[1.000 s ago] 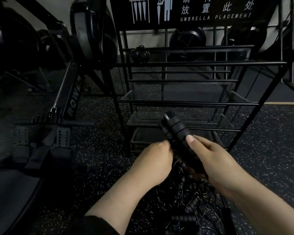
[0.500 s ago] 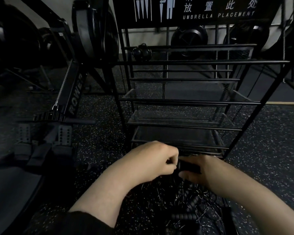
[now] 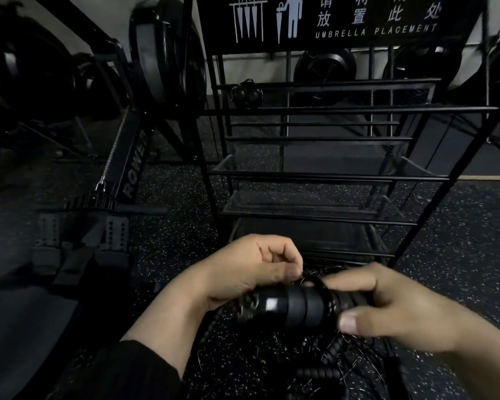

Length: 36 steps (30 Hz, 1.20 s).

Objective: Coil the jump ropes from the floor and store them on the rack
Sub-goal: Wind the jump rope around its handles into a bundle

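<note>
My right hand (image 3: pixel 387 307) grips the black jump rope handles (image 3: pixel 289 306), held sideways with their ends pointing left. My left hand (image 3: pixel 254 269) pinches the thin rope cord (image 3: pixel 309 277) just above the handles. More black ropes and handles (image 3: pixel 321 370) lie tangled on the speckled floor below my hands. The black metal rack (image 3: pixel 329 176) stands right behind them with several mesh shelves. A coiled black rope (image 3: pixel 246 93) hangs at its upper left.
A rowing machine (image 3: pixel 133 157) with foot plates stands to the left of the rack. An "UMBRELLA PLACEMENT" sign (image 3: pixel 344 15) tops the rack. Dark round weights sit behind it. Speckled rubber floor (image 3: pixel 468 241) spreads to the right.
The handles went from upright and raised to low and sideways in my right hand. My left hand shifted onto the cord above them.
</note>
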Each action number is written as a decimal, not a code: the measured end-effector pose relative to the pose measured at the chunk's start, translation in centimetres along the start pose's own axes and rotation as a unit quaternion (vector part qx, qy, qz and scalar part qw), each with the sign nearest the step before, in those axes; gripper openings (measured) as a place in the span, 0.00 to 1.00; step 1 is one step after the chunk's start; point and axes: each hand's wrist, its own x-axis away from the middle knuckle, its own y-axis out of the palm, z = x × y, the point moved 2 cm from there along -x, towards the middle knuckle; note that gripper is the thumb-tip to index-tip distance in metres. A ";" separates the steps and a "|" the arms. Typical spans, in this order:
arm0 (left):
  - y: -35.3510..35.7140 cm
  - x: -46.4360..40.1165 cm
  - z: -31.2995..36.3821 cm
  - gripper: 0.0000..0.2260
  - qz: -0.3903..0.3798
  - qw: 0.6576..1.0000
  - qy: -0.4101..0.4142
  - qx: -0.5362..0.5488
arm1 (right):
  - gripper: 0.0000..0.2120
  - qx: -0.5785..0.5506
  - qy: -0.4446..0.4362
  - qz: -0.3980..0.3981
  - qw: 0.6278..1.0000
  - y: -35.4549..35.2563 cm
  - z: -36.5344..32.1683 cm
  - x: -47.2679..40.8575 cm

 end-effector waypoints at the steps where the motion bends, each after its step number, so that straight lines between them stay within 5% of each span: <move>1: 0.1 -0.1 -0.1 0.03 0.013 1.000 0.001 0.021 | 0.17 -0.028 -0.019 0.026 0.999 -0.2 0.1 0.1; 4: 0.6 -0.3 -0.7 0.20 0.071 0.996 -0.044 0.033 | 0.30 -0.124 -0.050 0.126 0.983 -0.9 0.6 0.3; 11: 1.9 -1.7 -1.2 0.13 0.140 0.986 -0.090 -0.006 | 0.22 -0.107 0.016 0.282 0.953 -1.4 0.6 -0.1; 17: 1.8 -2.2 -1.3 0.13 0.147 0.950 -0.084 -0.261 | 0.22 0.079 0.101 0.350 0.928 -1.7 0.9 -0.1; 22: 2.2 -1.7 -1.0 0.11 0.147 0.902 -0.081 -0.397 | 0.12 0.206 0.183 0.318 0.907 -2.3 2.2 -0.3; 26: 1.6 -1.0 -0.2 0.06 0.112 0.898 -0.045 -0.423 | 0.14 0.305 0.251 0.219 0.892 -2.2 2.7 -0.4; 32: 0.3 -0.2 0.6 0.04 0.117 0.940 0.038 -0.320 | 0.23 0.307 0.203 0.022 0.929 0.2 3.0 -1.0; 36: -0.6 -0.1 0.7 0.04 0.109 0.974 0.029 -0.197 | 0.18 0.174 0.135 0.005 0.975 1.1 0.9 -1.0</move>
